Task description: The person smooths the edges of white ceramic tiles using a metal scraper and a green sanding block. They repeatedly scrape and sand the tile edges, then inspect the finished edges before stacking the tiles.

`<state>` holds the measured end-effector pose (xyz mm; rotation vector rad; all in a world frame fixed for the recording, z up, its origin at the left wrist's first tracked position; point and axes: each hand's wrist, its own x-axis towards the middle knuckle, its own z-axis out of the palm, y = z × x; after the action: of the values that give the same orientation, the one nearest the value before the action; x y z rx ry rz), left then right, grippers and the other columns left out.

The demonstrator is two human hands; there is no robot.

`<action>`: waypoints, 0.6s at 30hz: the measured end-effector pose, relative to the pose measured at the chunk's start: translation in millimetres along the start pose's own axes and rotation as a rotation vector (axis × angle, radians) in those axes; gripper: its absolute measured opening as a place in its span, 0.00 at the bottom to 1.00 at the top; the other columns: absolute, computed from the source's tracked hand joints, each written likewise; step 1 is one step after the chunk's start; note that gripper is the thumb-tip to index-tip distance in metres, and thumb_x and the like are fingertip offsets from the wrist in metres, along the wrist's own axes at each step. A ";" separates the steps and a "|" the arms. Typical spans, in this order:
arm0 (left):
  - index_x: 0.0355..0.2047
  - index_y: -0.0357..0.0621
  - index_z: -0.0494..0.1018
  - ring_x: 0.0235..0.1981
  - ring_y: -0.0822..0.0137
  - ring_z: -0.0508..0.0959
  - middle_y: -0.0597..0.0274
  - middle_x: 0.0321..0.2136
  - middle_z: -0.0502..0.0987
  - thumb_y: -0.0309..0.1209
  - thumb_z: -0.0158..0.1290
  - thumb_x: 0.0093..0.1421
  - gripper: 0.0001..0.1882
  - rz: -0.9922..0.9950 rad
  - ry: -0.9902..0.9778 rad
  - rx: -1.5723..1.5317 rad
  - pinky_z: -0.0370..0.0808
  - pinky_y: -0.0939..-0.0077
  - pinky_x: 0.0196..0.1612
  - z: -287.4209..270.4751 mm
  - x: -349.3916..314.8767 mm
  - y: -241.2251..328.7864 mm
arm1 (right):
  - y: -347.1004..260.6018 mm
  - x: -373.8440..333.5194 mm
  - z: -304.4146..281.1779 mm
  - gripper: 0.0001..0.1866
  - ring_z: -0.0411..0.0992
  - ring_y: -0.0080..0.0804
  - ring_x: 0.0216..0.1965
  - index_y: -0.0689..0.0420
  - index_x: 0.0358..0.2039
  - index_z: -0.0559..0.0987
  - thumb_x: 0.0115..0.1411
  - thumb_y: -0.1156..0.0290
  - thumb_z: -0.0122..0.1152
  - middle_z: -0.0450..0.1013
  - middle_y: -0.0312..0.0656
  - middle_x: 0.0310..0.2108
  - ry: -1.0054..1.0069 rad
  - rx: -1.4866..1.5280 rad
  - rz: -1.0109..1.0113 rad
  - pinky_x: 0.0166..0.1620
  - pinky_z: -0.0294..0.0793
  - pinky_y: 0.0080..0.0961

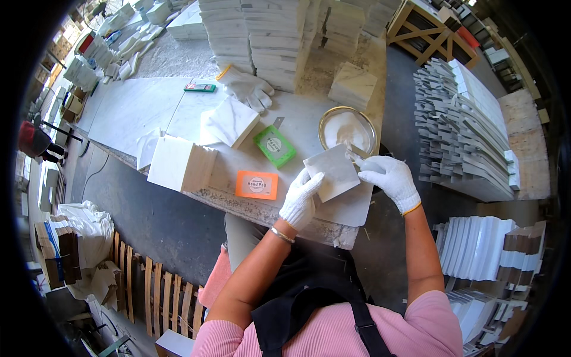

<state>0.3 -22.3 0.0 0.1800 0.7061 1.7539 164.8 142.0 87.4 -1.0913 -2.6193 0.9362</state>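
Observation:
My left hand (299,201), in a white knit glove, grips a square pale marble tile (333,174) by its near left edge, thumb on top. At the tile's far right corner is my right hand (389,180), also gloved, fingers pinched together around a small thing I cannot make out. Just beyond the tile stands a round metal-rimmed bowl (321,132) with white and brownish paste or powder inside. To the left lie a green hand pad (275,146) and an orange hand pad (257,185) on the stone-topped bench.
A small stack of tiles (172,163) stands at the bench's left edge, beside more marble tiles (231,122). Behind are an empty glove (247,89), a green-and-red small box (199,87) and tall tile stacks (273,44). Stacked stone pieces (458,131) rise on the right.

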 end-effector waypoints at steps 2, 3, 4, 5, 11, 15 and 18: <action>0.61 0.36 0.65 0.52 0.65 0.75 0.58 0.51 0.74 0.33 0.55 0.66 0.26 0.003 0.001 -0.001 0.71 0.68 0.58 0.2 -0.1 -0.1 | -0.5 -1.1 -0.4 0.20 0.78 0.44 0.40 0.53 0.40 0.85 0.54 0.51 0.67 0.80 0.44 0.38 -0.005 0.011 0.008 0.43 0.76 0.34; 0.61 0.36 0.65 0.52 0.65 0.75 0.58 0.51 0.74 0.33 0.55 0.66 0.26 0.004 0.001 -0.005 0.71 0.68 0.58 0.9 -0.4 0.2 | -0.2 -1.7 -0.4 0.20 0.78 0.43 0.40 0.53 0.40 0.85 0.54 0.52 0.67 0.80 0.43 0.38 -0.002 0.018 0.000 0.43 0.76 0.34; 0.61 0.36 0.65 0.52 0.65 0.75 0.58 0.51 0.74 0.33 0.55 0.66 0.26 0.006 0.001 -0.009 0.71 0.69 0.58 1.3 -0.7 0.4 | 0.1 -2.4 -0.5 0.20 0.78 0.43 0.40 0.53 0.41 0.85 0.54 0.53 0.68 0.80 0.43 0.38 0.001 0.026 -0.007 0.44 0.76 0.33; 0.61 0.36 0.65 0.52 0.65 0.75 0.58 0.51 0.74 0.33 0.55 0.66 0.26 0.006 0.004 -0.008 0.71 0.69 0.58 1.2 -0.6 0.1 | 0.4 -3.0 -0.8 0.19 0.78 0.42 0.40 0.53 0.41 0.85 0.54 0.54 0.68 0.81 0.43 0.38 0.005 0.033 -0.015 0.44 0.76 0.32; 0.60 0.36 0.65 0.52 0.65 0.75 0.58 0.51 0.74 0.33 0.56 0.66 0.26 0.007 0.007 -0.005 0.71 0.69 0.58 2.2 -0.9 0.0 | 4.6 -3.1 1.8 0.17 0.79 0.29 0.38 0.59 0.43 0.84 0.55 0.65 0.71 0.82 0.41 0.36 0.100 0.359 0.036 0.45 0.75 0.25; 0.60 0.36 0.66 0.52 0.66 0.75 0.59 0.50 0.75 0.33 0.55 0.66 0.25 0.008 0.008 -0.006 0.71 0.69 0.57 2.4 -0.3 0.6 | -8.8 8.7 -7.2 0.18 0.76 0.26 0.40 0.61 0.44 0.83 0.55 0.67 0.73 0.80 0.41 0.38 0.131 0.417 0.018 0.46 0.74 0.25; 0.60 0.36 0.66 0.51 0.67 0.75 0.60 0.50 0.75 0.32 0.55 0.66 0.24 0.001 0.014 0.003 0.71 0.70 0.57 1.1 0.1 1.5 | -16.2 31.1 -7.3 0.21 0.75 0.27 0.41 0.62 0.44 0.82 0.53 0.63 0.75 0.77 0.41 0.38 0.195 0.322 -0.129 0.45 0.74 0.26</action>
<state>-0.4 -22.0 1.7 0.1702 0.7194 1.7571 135.5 158.2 100.1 -0.8734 -2.2539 1.1125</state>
